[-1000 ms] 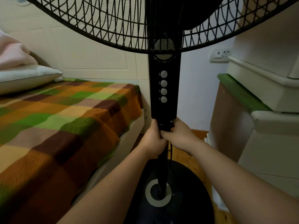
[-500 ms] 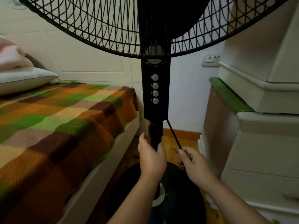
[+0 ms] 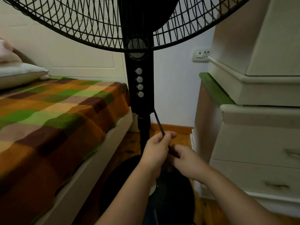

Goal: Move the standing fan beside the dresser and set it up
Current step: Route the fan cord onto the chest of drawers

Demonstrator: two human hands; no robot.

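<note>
Now the fan [image 3: 140, 82] stands by the dresser [image 3: 259, 127]; both hands, left [image 3: 155, 150] and right [image 3: 186, 161], pinch its cord [image 3: 158, 122], probably for plugging into the outlet [image 3: 201, 54] next.

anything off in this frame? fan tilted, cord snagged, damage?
Nothing stands out. The fan stands upright between bed and dresser; both hands, left and right, hold its cord.

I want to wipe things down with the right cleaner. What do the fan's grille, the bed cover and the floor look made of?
Fan grille: thin black wire, likely painted or coated metal, going by its fine curved spokes. Bed cover: woven, woolly-looking checked blanket with a fuzzy, matte surface. Floor: orange-toned wood boards, apparently varnished, with visible grain.
</note>
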